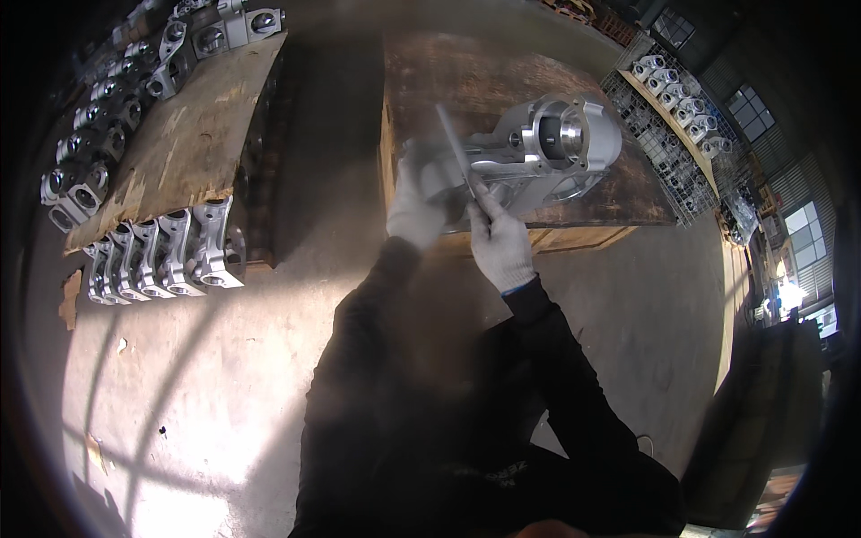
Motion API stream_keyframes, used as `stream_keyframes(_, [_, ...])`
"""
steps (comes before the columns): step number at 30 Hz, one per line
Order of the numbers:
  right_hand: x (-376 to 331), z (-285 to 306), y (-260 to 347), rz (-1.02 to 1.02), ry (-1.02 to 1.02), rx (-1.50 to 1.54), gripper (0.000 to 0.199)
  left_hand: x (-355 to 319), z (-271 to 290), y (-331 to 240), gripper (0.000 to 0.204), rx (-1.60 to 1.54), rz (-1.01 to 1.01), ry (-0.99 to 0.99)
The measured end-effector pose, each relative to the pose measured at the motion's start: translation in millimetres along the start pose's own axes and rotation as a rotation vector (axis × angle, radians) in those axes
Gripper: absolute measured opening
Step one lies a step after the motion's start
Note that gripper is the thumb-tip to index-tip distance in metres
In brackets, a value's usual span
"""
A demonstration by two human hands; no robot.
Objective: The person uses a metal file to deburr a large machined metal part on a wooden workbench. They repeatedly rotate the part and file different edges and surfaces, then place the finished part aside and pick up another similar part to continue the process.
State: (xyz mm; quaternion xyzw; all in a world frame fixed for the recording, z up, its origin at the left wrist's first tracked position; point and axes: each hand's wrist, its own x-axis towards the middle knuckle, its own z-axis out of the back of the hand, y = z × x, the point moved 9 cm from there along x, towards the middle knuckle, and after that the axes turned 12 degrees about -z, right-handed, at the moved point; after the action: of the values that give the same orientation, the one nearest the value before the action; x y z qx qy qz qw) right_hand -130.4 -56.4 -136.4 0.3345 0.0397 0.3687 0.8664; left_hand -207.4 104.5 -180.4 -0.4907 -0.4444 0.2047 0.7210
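Concrete workshop floor (224,377), sunlit in patches, takes up the near ground; person's dark sleeves come up from the lower edge.

Right hand (500,244) in a white knit glove is closed on a thin grey metal file-like tool (455,148). Tool runs up and slightly left from the fist, its far end over the casting. Left hand (414,213), also white-gloved, is pressed on the near-left end of the casting, fingers wrapped over it; grip detail blurred. Hands sit close together, not touching as far as can be told.

Large silvery cast-metal housing with a round bored opening (547,148) lies on its side on a worn brown wooden pallet-like stand (502,72), near its front edge. Long axis runs left to right, rising slightly to the right; the bored round mouth is at the right end, turned toward the camera and up.

Left of the person, a row of smaller silvery cast-metal parts (166,255) stands side by side at the near end of a scuffed brown wooden board (193,125). More of the same parts (90,152) line the board's left and far edges.

Far right, a wire-mesh metal crate (659,148) carries a tan board with two rows of similar silvery castings (682,103). Windows (749,108) show on the far wall beyond.
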Motion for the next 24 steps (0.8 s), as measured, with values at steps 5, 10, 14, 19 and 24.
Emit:
stream_keyframes(5, [0, 0, -5, 0.041, -0.004, -0.155, 0.050, -20, 6, 10, 0.114, 0.057, 0.151, 0.073])
stream_keyframes(10, [-4, 5, 6, 0.168, -0.027, -0.129, 0.050, -21, -4, 23, 0.102, 0.118, 0.075, 0.110])
stream_keyframes(14, [-4, -9, 9, 0.114, 0.137, 0.001, 0.045, -25, -5, 37, 0.099, 0.325, 0.130, 0.101])
stream_keyframes(19, [2, -14, 15, 0.122, 0.180, 0.303, 0.044, -26, -8, 43, 0.099, 0.373, 0.209, 0.184])
stream_keyframes(24, [1, -21, 11, 0.137, 0.075, -0.267, 0.047, -24, -3, 23, 0.097, 0.127, 0.008, 0.031])
